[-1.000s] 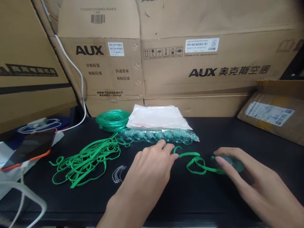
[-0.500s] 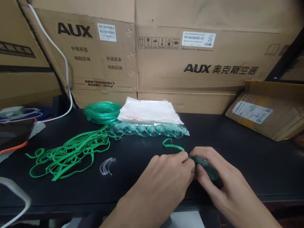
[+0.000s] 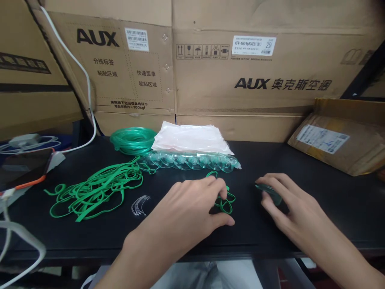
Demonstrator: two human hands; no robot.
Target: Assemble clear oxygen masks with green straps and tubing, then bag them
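Observation:
My right hand (image 3: 296, 206) is closed round a clear green plastic mask (image 3: 272, 195) just above the black table; most of the mask's far side is hidden by the fingers. To the left, my left hand (image 3: 192, 204) hovers with thumb and fingers apart. Beyond its fingertips lies a loose green elastic strap (image 3: 226, 204), partly covered by that hand. A tangled pile of green elastic straps (image 3: 99, 190) is spread on the left. Several thin, pale curved strips (image 3: 140, 205) lie between that pile and my left wrist.
At the back are a coil of green tubing (image 3: 132, 140), a row of clear green masks (image 3: 194, 160) and a stack of white bags (image 3: 192, 138). A carton (image 3: 327, 138) stands at right. A phone (image 3: 27, 166) and white cable (image 3: 90, 92) occupy the left.
My hands have moved apart. The left has let go of the green strap, which now lies on the table, while the right has carried the mask a little to the right.

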